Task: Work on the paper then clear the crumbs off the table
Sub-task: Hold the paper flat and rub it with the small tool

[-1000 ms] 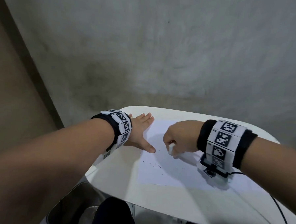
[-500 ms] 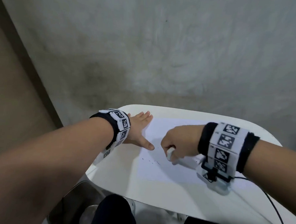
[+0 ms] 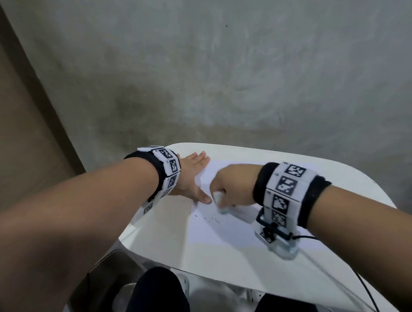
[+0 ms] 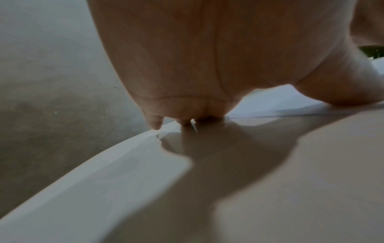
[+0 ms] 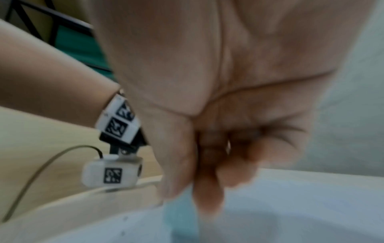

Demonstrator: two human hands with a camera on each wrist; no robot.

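Observation:
A white sheet of paper (image 3: 220, 230) lies on the white table (image 3: 162, 246). My left hand (image 3: 192, 179) rests flat on the paper's left edge, fingers straight and thumb spread; in the left wrist view its palm (image 4: 197, 65) presses down by the paper (image 4: 270, 105). My right hand (image 3: 232, 186) grips a small white eraser (image 3: 218, 200), with its tip on the sheet just right of the left thumb. In the blurred right wrist view, the curled fingers (image 5: 207, 189) pinch the eraser (image 5: 180, 213). Dark crumbs (image 3: 209, 219) are scattered on the paper just in front of the eraser.
The table's rounded left edge (image 3: 134, 226) is close to my left wrist. A grey container (image 3: 103, 277) sits on the floor below it. My knees (image 3: 159, 296) are under the near edge. A black cable (image 3: 369, 295) trails from the right wrist camera across the table.
My right hand slid the eraser toward me, then back up and left until it is close to the left thumb. The left hand has stayed flat on the paper.

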